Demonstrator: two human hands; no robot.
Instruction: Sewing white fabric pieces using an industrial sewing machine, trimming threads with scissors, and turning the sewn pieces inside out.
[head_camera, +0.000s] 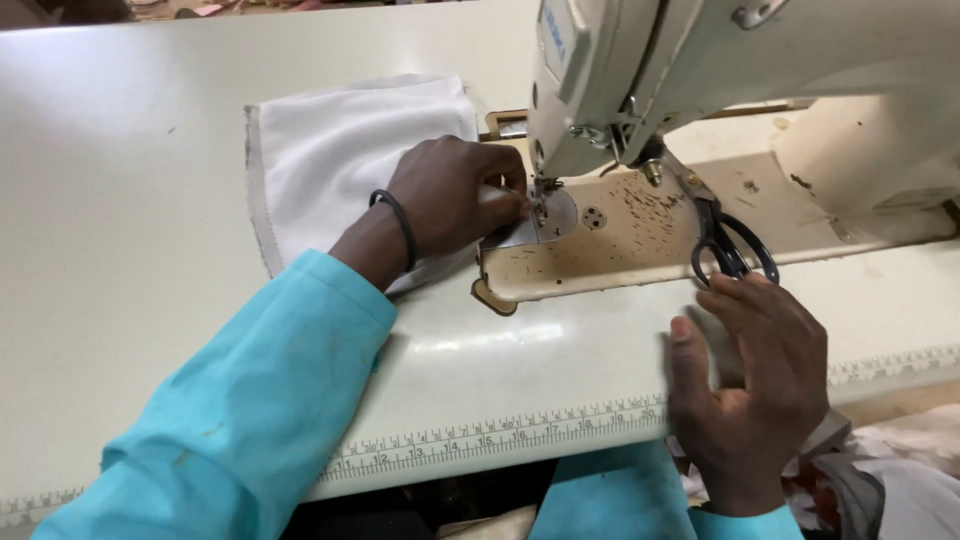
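- My left hand (450, 195) rests on the white cloth (340, 150), fingertips pressed together at the needle (537, 200), pinching what looks like the cloth edge or thread; too small to tell which.
- My right hand (750, 385) is spread, holding nothing, fingers curled just below the black scissors (725, 245), not quite touching the loops.
- Scissors lie on the machine bed (620, 250), blades pointing up under the machine head (640, 70).
- Cloth lies flat on the table (120, 200), left of the machine, one corner drawn onto the bed at the needle plate (545, 222).
- To do this well, I judge: keep the left fingertips beside the needle, never under it; hold the cloth flat and taut.
- Take the scissors by the loops, lift clear of the head before swinging left.
- Edges: the table's front edge with ruler strip (500, 435) runs close under my right wrist; the bed's front edge is just above it.
- Room: wide bare table left of the cloth; tight under the head.
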